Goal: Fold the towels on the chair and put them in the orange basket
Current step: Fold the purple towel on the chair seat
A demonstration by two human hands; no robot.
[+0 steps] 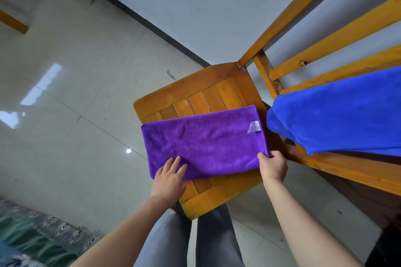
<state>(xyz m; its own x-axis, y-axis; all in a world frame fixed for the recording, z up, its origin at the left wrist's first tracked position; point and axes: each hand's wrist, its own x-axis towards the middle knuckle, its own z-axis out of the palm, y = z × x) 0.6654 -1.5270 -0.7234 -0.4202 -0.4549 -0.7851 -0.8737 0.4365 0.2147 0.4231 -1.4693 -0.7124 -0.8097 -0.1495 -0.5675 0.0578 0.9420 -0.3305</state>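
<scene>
Grip of right hand (273,168) on towel (204,143)

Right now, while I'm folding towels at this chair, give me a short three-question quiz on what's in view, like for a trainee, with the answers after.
1. True or false: the purple towel lies on the chair seat.
2. Where is the blue towel? A, on the floor. B, draped over a wooden rail beside the seat. C, under the purple towel.
3. Which of the hands grips a corner of the purple towel?

Key
1. True.
2. B.
3. The right hand; the left hand rests on the towel with straight fingers.
</scene>
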